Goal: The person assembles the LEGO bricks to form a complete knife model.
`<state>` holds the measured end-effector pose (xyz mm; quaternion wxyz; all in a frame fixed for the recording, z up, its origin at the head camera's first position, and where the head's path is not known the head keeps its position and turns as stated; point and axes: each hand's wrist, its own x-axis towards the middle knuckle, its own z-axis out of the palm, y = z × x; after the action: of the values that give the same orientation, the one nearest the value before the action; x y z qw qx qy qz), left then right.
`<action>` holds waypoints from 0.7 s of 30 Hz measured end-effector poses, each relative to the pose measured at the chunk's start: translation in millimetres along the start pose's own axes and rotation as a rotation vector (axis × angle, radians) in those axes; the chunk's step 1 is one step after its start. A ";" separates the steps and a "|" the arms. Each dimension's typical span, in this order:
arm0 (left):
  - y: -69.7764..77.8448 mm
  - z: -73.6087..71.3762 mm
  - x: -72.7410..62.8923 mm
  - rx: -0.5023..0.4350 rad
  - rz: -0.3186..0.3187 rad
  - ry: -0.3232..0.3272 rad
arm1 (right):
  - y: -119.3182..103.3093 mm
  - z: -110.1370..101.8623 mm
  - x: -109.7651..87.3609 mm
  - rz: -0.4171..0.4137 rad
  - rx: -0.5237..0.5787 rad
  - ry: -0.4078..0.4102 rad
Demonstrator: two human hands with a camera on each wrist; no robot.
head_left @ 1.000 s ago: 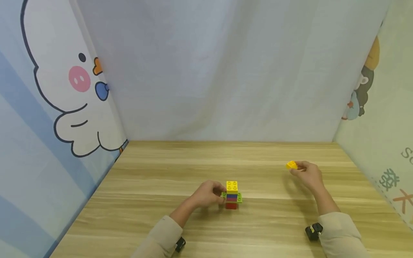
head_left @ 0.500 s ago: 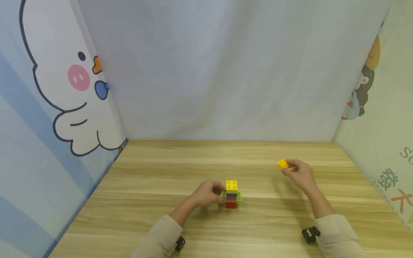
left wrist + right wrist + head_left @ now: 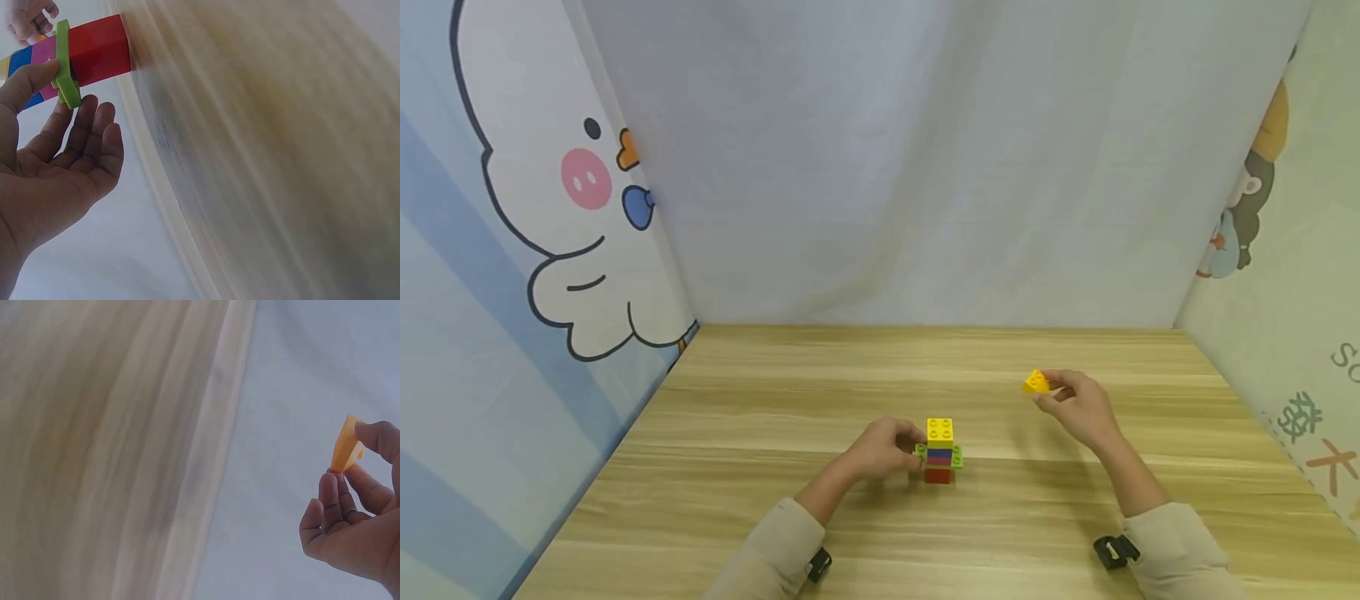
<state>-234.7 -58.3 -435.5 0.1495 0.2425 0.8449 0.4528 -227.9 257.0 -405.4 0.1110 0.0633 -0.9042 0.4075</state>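
Observation:
A stack of toy building bricks (image 3: 939, 435) stands upright on the table, with a red brick (image 3: 100, 50) at the bottom. Above the red come a green plate (image 3: 64, 65) jutting out on both sides, then magenta, blue and a studded yellow brick on top. From the left, my left hand (image 3: 880, 451) pinches the stack around the green plate, its thumb near the magenta brick and the other fingers bent beneath. My right hand (image 3: 1082, 414) holds a small orange-yellow brick (image 3: 1036, 382) between thumb and fingertips, raised above the table, right of and beyond the stack.
The wood-grain table (image 3: 775, 383) ends at a pale curtain (image 3: 925, 167) behind. Printed cloth panels with cartoon figures flank it at the left (image 3: 580, 167) and right (image 3: 1285, 333). Black wrist cameras sit below both beige sleeves (image 3: 1180, 550).
My right hand has travelled left with the orange-yellow brick, closer to the stack. The left hand and the stack have stayed in place.

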 end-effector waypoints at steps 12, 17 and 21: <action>0.0 1.3 0.5 -0.001 -0.012 0.003 | -18.6 8.0 -3.8 -0.081 0.037 -0.024; 0.1 1.9 0.8 -0.006 -0.018 0.005 | -22.4 12.6 -4.6 -0.139 0.056 -0.054; 0.5 2.4 0.5 -0.006 -0.017 0.004 | -26.2 15.3 -7.4 -0.164 0.070 -0.075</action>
<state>-233.9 -56.1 -436.4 0.1523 0.2340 0.8457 0.4548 -217.6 228.4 -398.2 0.1079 0.1562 -0.8846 0.4259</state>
